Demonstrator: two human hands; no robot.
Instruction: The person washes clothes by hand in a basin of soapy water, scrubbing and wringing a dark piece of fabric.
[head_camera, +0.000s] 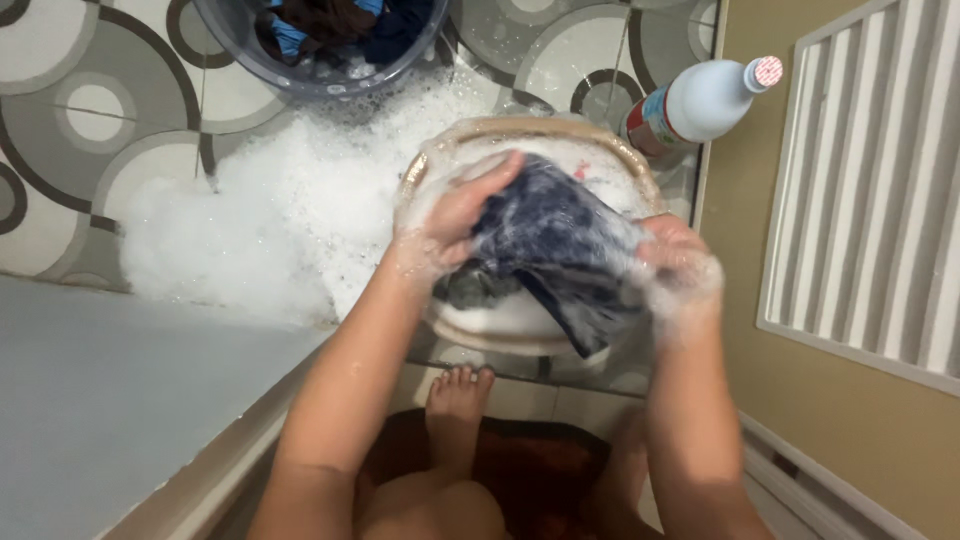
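Both my hands grip a dark blue, soapy garment (560, 245) over a round beige wash basin (630, 165) with foamy water in it. My left hand (455, 220) clutches the cloth's left side, fingers curled over the top. My right hand (675, 265), coated in suds, clasps the right side. The cloth hangs bunched between the hands, with a fold drooping down toward the basin's near rim.
Thick white foam (290, 220) covers the patterned tile floor left of the basin. A grey tub (320, 75) with dark clothes stands at the top. A white bottle (700, 100) lies by the tan wall. My bare foot (458, 400) rests on a dark red mat (540, 470).
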